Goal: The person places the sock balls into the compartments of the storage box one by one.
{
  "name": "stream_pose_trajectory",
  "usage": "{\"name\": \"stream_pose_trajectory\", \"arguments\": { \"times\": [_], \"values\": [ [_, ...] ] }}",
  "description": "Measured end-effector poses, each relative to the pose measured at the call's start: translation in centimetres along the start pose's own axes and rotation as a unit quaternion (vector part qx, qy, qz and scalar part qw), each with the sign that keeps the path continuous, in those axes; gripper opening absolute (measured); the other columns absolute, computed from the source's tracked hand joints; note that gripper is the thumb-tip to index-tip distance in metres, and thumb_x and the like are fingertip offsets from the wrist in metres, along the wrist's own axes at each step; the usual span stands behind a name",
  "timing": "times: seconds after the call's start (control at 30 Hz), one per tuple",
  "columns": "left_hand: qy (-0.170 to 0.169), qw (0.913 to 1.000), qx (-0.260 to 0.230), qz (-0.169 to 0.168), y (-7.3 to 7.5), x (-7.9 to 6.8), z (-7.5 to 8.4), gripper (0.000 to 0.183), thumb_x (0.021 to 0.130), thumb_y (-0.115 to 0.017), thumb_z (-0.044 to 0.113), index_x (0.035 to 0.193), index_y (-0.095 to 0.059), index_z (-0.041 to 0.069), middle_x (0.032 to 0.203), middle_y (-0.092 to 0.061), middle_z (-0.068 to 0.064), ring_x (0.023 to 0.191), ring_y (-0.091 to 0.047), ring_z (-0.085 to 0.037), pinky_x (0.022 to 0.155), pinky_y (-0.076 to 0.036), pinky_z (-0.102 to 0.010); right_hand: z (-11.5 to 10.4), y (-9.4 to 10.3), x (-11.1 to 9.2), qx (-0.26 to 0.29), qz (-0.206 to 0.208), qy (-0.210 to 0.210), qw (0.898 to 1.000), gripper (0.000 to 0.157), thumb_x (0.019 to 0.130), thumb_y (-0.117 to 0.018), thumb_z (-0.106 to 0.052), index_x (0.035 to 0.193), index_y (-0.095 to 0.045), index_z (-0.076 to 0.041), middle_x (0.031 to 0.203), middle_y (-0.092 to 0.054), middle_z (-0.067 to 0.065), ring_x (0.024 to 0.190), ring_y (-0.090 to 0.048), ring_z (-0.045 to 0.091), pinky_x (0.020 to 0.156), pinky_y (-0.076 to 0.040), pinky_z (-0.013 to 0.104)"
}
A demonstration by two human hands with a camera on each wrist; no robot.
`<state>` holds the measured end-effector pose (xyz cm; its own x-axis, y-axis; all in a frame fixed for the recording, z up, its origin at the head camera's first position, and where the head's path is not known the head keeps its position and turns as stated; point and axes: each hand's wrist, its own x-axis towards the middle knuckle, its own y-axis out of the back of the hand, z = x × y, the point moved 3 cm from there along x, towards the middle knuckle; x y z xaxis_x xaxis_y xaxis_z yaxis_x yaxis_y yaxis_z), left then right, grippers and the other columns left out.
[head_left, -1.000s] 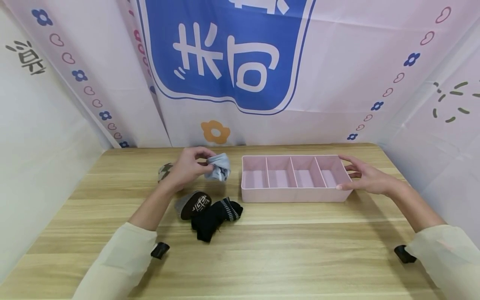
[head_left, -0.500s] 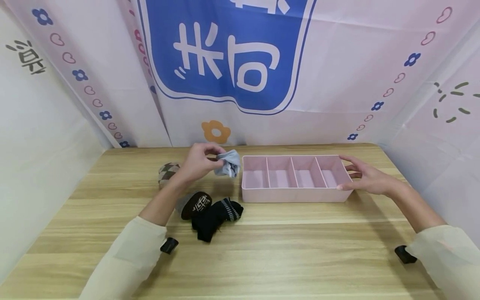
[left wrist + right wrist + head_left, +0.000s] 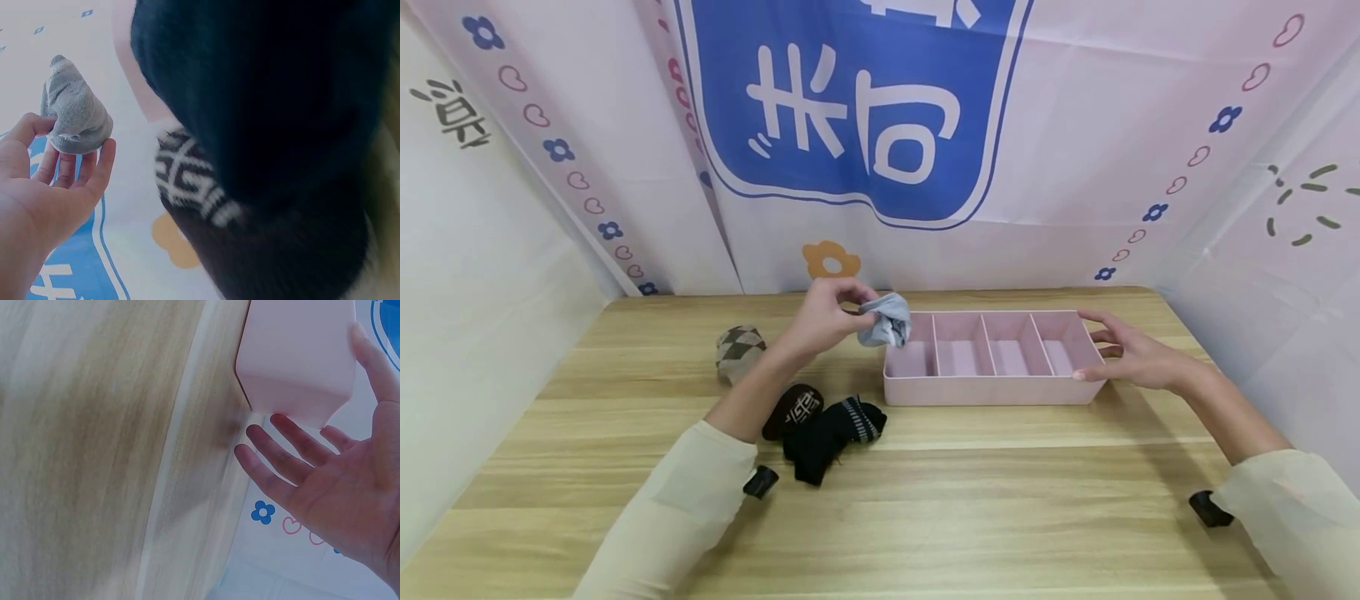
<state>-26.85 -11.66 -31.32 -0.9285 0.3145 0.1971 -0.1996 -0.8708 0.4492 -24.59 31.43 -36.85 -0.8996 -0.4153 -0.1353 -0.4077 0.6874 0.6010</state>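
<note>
My left hand (image 3: 823,323) pinches a rolled light grey-blue sock (image 3: 889,322) between thumb and fingers. It holds the sock in the air over the left end of a pink divided box (image 3: 988,390). In the left wrist view the sock (image 3: 78,115) points upward from the fingertips. My right hand (image 3: 1138,358) holds the box's right end, thumb at the front corner and forefinger at the back corner. The other fingers (image 3: 281,456) reach around the outside of that end, with gaps between them. The box's bare compartments face up.
Left of the box lie a black sock (image 3: 823,442) with a striped cuff, a dark brown patterned sock (image 3: 796,410) partly behind my left forearm, and a checked sock (image 3: 739,348). All rest on the wooden table (image 3: 962,517). A printed cloth (image 3: 1037,167) hangs behind.
My left hand has moved right and slightly away from me with the grey-blue sock, from beside the box to over its left end. The right hand and box have stayed still.
</note>
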Motion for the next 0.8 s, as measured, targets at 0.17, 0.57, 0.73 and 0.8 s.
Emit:
{"name": "stream_pose_trajectory", "arguments": {
  "times": [0.17, 0.57, 0.73, 0.8],
  "values": [
    [0.003, 1.0000, -0.002, -0.006, -1.0, 0.5, 0.7, 0.018, 0.086, -0.072, -0.005, 0.104, -0.073, -0.004, 0.101, -0.071, -0.015, 0.099, -0.064, -0.030, 0.076, -0.054, -0.030, 0.0, 0.0, 0.0, 0.010, -0.003, 0.005, 1.000, 0.096, 0.091, -0.077, -0.011, 0.161, -0.012, 0.002, 0.147, -0.041, 0.042, 0.128, -0.051, 0.055, 0.087, -0.052, 0.022],
    [0.007, 0.9993, -0.025, -0.027, -3.8, 1.6, 1.3, 0.017, 0.084, -0.073, -0.006, 0.101, -0.073, -0.004, 0.094, -0.069, -0.012, 0.093, -0.063, -0.024, 0.077, -0.054, -0.028, 0.0, 0.0, 0.0, 0.020, -0.010, 0.012, 1.000, 0.095, 0.091, -0.075, -0.009, 0.160, -0.011, 0.004, 0.145, -0.041, 0.044, 0.127, -0.052, 0.056, 0.086, -0.054, 0.023],
    [-0.002, 0.9991, -0.029, -0.031, -4.6, 2.0, 1.7, 0.014, 0.085, -0.072, -0.006, 0.100, -0.072, -0.005, 0.091, -0.068, -0.013, 0.089, -0.062, -0.023, 0.073, -0.054, -0.026, 0.0, 0.1, 0.0, 0.021, -0.011, 0.012, 1.000, 0.096, 0.091, -0.075, -0.009, 0.161, -0.011, 0.004, 0.145, -0.041, 0.044, 0.127, -0.051, 0.056, 0.087, -0.054, 0.023],
    [-0.001, 0.9990, -0.031, -0.032, -4.9, 2.1, 1.8, 0.014, 0.085, -0.072, -0.006, 0.099, -0.073, -0.005, 0.090, -0.068, -0.012, 0.088, -0.062, -0.023, 0.071, -0.054, -0.026, 0.0, 0.1, 0.0, 0.022, -0.011, 0.011, 1.000, 0.096, 0.091, -0.076, -0.009, 0.161, -0.011, 0.004, 0.145, -0.041, 0.044, 0.128, -0.051, 0.056, 0.087, -0.053, 0.023]
  ]
}}
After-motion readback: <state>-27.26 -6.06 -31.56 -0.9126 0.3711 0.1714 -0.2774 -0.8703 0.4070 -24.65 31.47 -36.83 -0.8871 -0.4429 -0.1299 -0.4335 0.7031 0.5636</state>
